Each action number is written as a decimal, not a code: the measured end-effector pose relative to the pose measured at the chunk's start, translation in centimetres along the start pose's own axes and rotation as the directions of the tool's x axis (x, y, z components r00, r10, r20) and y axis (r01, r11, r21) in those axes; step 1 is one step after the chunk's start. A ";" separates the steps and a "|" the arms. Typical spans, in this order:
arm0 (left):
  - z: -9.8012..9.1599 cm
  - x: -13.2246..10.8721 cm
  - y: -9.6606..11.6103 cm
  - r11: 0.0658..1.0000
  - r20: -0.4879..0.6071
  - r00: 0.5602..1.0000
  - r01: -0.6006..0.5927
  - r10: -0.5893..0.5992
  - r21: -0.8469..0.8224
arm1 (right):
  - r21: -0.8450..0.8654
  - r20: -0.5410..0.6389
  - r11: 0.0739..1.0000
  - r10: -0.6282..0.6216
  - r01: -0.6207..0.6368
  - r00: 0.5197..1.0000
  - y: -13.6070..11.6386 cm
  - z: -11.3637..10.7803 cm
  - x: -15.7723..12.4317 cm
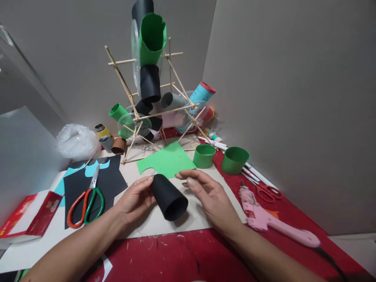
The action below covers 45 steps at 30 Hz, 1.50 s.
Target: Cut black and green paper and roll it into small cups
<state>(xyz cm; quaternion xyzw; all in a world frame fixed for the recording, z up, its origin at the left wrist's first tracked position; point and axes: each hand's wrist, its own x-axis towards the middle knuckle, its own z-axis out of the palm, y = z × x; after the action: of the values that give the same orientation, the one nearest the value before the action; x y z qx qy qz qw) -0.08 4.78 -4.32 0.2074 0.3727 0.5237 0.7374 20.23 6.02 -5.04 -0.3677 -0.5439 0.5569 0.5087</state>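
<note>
My left hand (pixel 137 197) pinches a rolled black paper tube (pixel 169 197) at its left side, fingers closed on it, over a pale board. My right hand (pixel 207 194) hovers just right of the tube with fingers loosely spread, fingertips near the tube's far end and holding nothing. A cut green paper sheet (pixel 167 159) lies just beyond the tube. Behind it stands a frame of wooden sticks (pixel 152 113) carrying green, black, grey and blue paper tubes and clear discs.
Two green paper rings (pixel 204 156) (pixel 234 159) sit to the right. A pink glue gun (pixel 264 217) and red scissors (pixel 266 192) lie on the red mat. Orange-green scissors (pixel 86 201) rest on black paper at left, near a white plastic bag (pixel 76 141) and red packet (pixel 28 217).
</note>
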 end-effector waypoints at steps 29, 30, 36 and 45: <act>0.3 -0.9 1.8 0.747 0.023 0.895 -0.385 0.445 0.542 | -0.376 0.284 0.840 -0.297 0.391 0.912 -1.1 -0.6 -0.4; 0.6 -1.4 2.0 0.694 0.108 0.887 -0.423 0.449 0.582 | -0.364 0.327 0.848 -0.271 0.385 0.905 -1.0 -0.6 -0.5; 1.9 -4.0 2.0 0.473 0.421 0.904 -0.401 0.068 0.785 | -0.253 0.465 0.940 -0.088 0.227 0.881 -1.4 -0.4 -1.0; 1.9 -3.4 1.3 0.756 0.327 0.944 -0.178 -0.051 0.630 | -0.003 0.407 0.984 0.163 -0.177 0.899 -1.1 -0.5 -1.2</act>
<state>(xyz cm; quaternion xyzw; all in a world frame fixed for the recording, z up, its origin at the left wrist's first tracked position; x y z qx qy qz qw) 0.00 2.28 -1.08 0.5467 0.3976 0.3449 0.6512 21.17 4.89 -4.22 -0.2813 -0.5937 0.6726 0.3405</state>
